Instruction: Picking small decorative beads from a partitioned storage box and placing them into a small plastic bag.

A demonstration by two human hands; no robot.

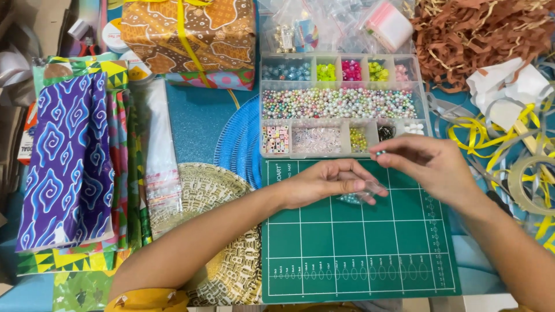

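The right hand (430,167) pinches a tiny bead (380,153) between fingertips, just above the green cutting mat (358,248). The left hand (326,182) curls loosely around a small clear bag (361,193) of pale beads, resting on the mat. Just beyond both hands sits the compartmented bead box (341,104). Folded patterned papers (69,156) lie well to the left, yellow ribbon (480,133) to the right.

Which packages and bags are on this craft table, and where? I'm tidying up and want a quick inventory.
Wrapped gift box: top centre, brown batik paper, yellow ribbon.
Bead organiser: clear compartment box above the green cutting mat.
Small clear zip bags: piled behind the organiser.
Clear sleeve packets: left of centre, flat stack.
Small clear bag of beads: in the left hand.
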